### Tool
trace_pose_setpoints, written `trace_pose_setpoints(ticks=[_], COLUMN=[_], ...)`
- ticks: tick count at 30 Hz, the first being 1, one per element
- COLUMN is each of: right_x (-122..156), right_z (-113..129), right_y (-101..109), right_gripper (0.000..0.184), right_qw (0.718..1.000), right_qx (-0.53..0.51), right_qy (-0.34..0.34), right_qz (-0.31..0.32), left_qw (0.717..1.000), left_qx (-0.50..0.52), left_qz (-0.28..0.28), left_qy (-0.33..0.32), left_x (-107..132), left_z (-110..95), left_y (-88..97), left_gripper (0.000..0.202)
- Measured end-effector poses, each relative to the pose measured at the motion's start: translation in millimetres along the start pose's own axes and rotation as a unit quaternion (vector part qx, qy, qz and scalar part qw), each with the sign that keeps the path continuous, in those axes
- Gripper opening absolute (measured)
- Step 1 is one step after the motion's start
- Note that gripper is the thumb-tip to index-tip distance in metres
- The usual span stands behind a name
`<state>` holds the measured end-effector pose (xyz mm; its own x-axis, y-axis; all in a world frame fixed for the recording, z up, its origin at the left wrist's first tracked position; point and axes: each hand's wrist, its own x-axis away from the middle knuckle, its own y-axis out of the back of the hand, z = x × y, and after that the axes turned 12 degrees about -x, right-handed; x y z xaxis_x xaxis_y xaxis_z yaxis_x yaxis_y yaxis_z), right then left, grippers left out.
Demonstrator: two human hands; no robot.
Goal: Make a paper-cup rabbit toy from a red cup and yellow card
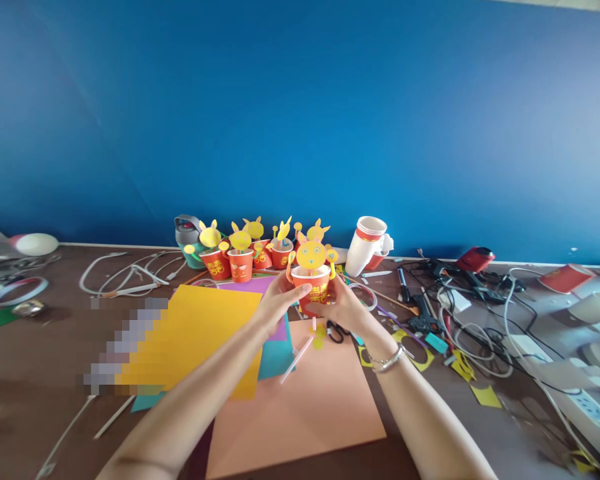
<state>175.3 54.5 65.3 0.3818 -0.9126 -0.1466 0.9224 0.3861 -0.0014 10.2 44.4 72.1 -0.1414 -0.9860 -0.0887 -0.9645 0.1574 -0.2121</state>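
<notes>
A red paper cup point(319, 287) with yellow printing is held up between my two hands. A yellow paper animal face point(311, 255) with pink ears stands out of its top, and small yellow paper pieces flank the cup. My left hand point(284, 299) grips the cup's left side, thumb across the front. My right hand point(349, 307) is wrapped round the right side, a silver bracelet on the wrist. A short straw end point(314, 324) shows below the cup. Under the hands lie a peach paper sheet point(300, 413), a loose clear straw point(297, 360) and black-handled scissors point(336, 331).
Several finished-looking cups with yellow animal faces point(241, 241) stand behind. Stacked white cups point(365, 245) lean at back right. Yellow sheets point(205, 333) lie left. Glue guns point(425, 315), cables, yellow scraps point(486, 396) and a power strip point(587, 403) crowd the right.
</notes>
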Motion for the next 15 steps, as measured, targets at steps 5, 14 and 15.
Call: trace_pose_setpoints(ticks=[5,14,15], right_x=[0,1,1], right_z=[0,9,8], right_y=[3,7,8], right_gripper=[0.052,0.051,0.05], right_qw=[0.995,0.992,0.994], right_qx=[0.094,0.124,0.111], right_qy=[0.011,-0.01,-0.018], right_qz=[-0.013,-0.006,-0.003], left_qw=[0.993,0.98,0.982], left_qx=[-0.026,-0.069,-0.062], left_qz=[-0.102,-0.173,-0.167], left_qy=[-0.051,-0.075,-0.069], left_x=[-6,-11,-11], left_z=[-7,-14,-15], left_y=[10.7,23.3,24.1], left_gripper=[0.037,0.023,0.023])
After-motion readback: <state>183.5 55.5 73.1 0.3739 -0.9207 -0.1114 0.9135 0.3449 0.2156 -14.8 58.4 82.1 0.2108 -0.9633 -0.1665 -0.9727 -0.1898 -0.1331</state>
